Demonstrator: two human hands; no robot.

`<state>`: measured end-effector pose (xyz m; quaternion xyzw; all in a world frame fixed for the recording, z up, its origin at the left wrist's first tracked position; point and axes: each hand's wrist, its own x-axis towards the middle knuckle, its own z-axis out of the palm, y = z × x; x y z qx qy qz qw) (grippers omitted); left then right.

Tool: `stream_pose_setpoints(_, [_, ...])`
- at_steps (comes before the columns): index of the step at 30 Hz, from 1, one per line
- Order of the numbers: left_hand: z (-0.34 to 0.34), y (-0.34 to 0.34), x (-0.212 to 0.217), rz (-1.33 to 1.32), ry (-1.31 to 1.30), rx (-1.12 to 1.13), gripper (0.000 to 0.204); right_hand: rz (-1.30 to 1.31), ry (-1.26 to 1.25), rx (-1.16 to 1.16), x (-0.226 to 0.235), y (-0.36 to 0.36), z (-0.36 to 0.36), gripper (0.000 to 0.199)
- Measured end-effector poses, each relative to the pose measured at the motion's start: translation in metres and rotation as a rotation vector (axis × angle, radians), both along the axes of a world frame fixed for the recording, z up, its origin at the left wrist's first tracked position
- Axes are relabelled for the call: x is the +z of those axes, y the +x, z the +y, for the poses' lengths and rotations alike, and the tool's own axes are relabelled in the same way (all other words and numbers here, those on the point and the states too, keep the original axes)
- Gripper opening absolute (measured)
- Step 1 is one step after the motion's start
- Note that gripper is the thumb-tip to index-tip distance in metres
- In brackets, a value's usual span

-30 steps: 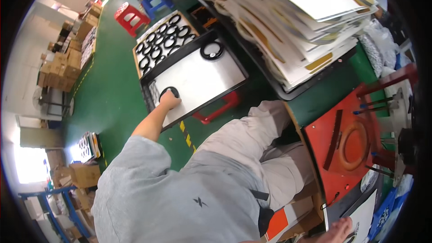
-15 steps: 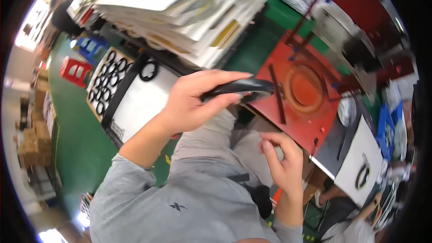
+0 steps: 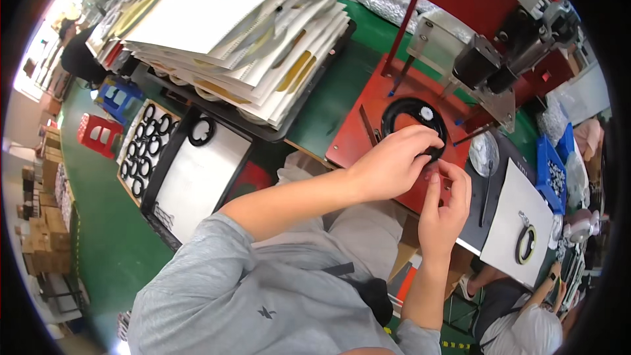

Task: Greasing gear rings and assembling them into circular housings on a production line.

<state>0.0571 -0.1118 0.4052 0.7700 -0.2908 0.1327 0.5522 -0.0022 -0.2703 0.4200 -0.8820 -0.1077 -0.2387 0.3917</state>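
Head view: black ring (image 3: pixel 399 105) lies on the red plate (image 3: pixel 346 137), just right of the dark strip (image 3: pixel 368 125); white cog (image 3: pixel 426 113) sits toward its far right side. Left hand (image 3: pixel 393 163) reaches in from the left, fingers bent over the ring's near right rim, thumb a little apart from them; cannot tell whether they grip or merely rest. Right hand (image 3: pixel 445 220) is on the near side, thumb and forefinger tips close together beside the left thumb; cannot tell if anything small is between them. Clear plate (image 3: pixel 439 45) stands over the far right. Handling, my judgement: light fingertip contact on the rim should keep the ring flat; avoid leaning on the cog; right fingers best work low, the left steadying, wrists clear of the posts.
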Motion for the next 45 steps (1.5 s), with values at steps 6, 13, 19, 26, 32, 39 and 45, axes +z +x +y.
stream_pose_setpoints(6, [0.072,-0.029,0.094,-0.353,0.004,0.160,0.025,0.095,-0.486,0.114,-0.023,0.003,0.017,0.062])
stream_pose_setpoints(13, [0.247,0.009,0.185,-0.637,0.347,0.878,0.025,0.149,-0.582,0.231,-0.007,-0.030,0.019,0.057])
stream_pose_setpoints(19, [0.394,0.078,0.181,0.125,0.932,1.276,0.054,0.095,-0.124,0.465,-0.023,-0.047,0.041,0.030])
stream_pose_setpoints(26, [0.338,0.004,0.169,-0.104,0.743,1.304,0.047,0.192,-0.055,0.495,-0.034,-0.055,0.050,0.024])
stream_pose_setpoints(32, [0.253,-0.107,0.191,-0.079,0.598,0.996,0.030,0.256,0.014,0.540,-0.046,-0.057,0.048,0.022])
stream_pose_setpoints(39, [0.230,-0.133,0.102,0.688,0.514,0.487,0.040,0.489,0.186,0.680,-0.043,-0.064,0.067,0.017])
stream_pose_setpoints(45, [0.177,-0.134,-0.042,1.572,-0.900,0.349,0.034,0.610,0.165,0.841,-0.047,-0.067,0.099,0.026])
